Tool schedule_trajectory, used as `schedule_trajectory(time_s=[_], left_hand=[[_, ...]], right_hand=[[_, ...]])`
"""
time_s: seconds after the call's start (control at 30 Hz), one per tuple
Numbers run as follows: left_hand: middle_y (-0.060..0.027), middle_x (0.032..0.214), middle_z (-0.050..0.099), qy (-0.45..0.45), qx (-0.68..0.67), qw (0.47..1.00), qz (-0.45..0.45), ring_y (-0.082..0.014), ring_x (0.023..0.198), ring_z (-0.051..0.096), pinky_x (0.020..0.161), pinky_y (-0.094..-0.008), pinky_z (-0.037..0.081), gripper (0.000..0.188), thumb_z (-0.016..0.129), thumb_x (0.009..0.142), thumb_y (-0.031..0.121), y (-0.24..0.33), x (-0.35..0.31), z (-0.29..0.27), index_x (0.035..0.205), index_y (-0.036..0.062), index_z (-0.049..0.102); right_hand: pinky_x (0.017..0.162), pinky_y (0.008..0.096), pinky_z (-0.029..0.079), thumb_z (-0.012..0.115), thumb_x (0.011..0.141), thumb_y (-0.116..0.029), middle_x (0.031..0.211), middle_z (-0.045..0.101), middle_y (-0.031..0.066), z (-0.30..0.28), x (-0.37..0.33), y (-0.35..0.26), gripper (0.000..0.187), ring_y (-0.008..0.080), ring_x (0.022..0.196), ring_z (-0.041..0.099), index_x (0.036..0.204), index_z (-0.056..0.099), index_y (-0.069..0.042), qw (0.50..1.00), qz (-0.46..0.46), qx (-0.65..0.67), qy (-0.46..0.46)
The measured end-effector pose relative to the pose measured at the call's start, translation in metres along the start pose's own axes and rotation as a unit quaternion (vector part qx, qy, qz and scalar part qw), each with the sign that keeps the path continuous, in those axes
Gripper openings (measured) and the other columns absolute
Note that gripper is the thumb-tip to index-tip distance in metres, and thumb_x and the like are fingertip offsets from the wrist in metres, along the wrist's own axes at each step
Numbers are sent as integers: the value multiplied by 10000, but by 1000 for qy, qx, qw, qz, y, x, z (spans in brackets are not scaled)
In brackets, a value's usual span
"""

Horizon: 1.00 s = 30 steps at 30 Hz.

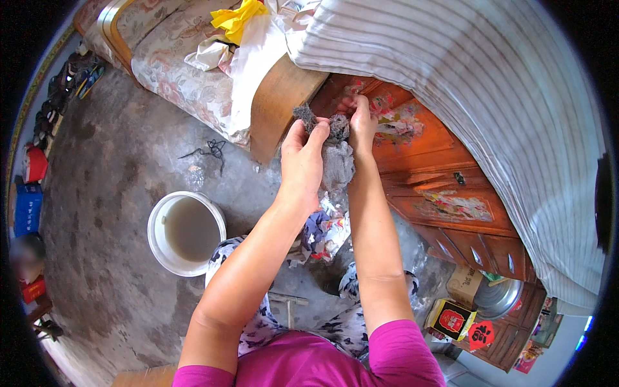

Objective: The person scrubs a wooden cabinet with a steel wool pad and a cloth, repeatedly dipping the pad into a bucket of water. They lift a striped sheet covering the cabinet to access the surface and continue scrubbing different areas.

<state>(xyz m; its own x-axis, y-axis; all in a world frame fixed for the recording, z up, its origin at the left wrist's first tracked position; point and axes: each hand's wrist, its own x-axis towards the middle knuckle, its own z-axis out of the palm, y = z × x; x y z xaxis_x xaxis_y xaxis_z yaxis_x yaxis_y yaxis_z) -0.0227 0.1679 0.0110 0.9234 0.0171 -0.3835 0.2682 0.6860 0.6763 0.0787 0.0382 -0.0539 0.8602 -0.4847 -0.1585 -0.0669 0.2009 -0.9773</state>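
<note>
My left hand [302, 161] is closed, thumb and fingers pinching a dark grey, fuzzy clump like a steel wool scourer [304, 116]. A second dark clump [338, 128] sits between my two hands, and below it hangs a crumpled grey cloth [338, 164]; what carries these two is partly hidden. To the right, my right hand [363, 126] reaches to the front of a reddish-brown wooden cabinet [419, 158]. Its fingers are curled close against the wood, by a torn, peeling picture [400, 122]. Whatever those fingers hold, if anything, is too small to make out.
A white bucket [155, 226] of murky water stands on the concrete floor at left. Scraps and wrappers [332, 235] lie below my hands. A striped cloth [477, 77] drapes over the cabinet. A floral sofa [180, 84] is at the back; boxes [451, 319] stand lower right.
</note>
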Motion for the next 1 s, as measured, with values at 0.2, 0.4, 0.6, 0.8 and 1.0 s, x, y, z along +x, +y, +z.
schedule_trajectory(time_s=[0.2, 0.4, 0.6, 0.8, 1.0], left_hand=[[-6, 1042, 671, -4, -11, 1000, -9, -94, 948, 597, 860, -285, 481, 125, 627, 1010, 157, 1, -3, 0, 1095, 69, 647], [4, 1072, 693, -6, -16, 1000, -14, -104, 976, 633, 880, -283, 501, 151, 649, 1008, 183, 0, 0, 0, 1123, 91, 681], [6, 1028, 659, 6, -15, 1000, 0, -89, 938, 588, 861, -281, 474, 121, 633, 1016, 155, 4, -6, 6, 1100, 69, 655], [8, 1033, 658, 7, -17, 1000, -2, -87, 941, 586, 864, -277, 474, 123, 636, 1015, 152, 3, -5, 4, 1103, 66, 651], [-4, 1039, 672, 5, -34, 999, -3, -89, 942, 605, 865, -276, 481, 121, 631, 1014, 154, 4, -3, 3, 1097, 67, 652]], right_hand=[[726, 361, 527, 616, 923, -316, 889, 716, 135, 0, 4, 5, 354, 227, 774, 673, 927, 682, 32, 1000, 22, 17, -4], [700, 351, 485, 665, 884, -297, 808, 711, 106, -3, 3, 3, 350, 192, 729, 628, 830, 716, 45, 1000, 4, 1, -2], [719, 356, 491, 641, 899, -289, 790, 723, 121, 7, -7, -6, 382, 210, 732, 641, 792, 710, 71, 1000, 5, -4, 31], [711, 323, 501, 649, 922, -265, 805, 743, 104, 4, -7, 4, 368, 183, 704, 649, 795, 724, 72, 998, -66, -6, 14], [659, 291, 450, 625, 964, -232, 763, 710, 24, -4, 9, 28, 355, 90, 695, 572, 757, 710, 44, 998, -61, -24, 18]])
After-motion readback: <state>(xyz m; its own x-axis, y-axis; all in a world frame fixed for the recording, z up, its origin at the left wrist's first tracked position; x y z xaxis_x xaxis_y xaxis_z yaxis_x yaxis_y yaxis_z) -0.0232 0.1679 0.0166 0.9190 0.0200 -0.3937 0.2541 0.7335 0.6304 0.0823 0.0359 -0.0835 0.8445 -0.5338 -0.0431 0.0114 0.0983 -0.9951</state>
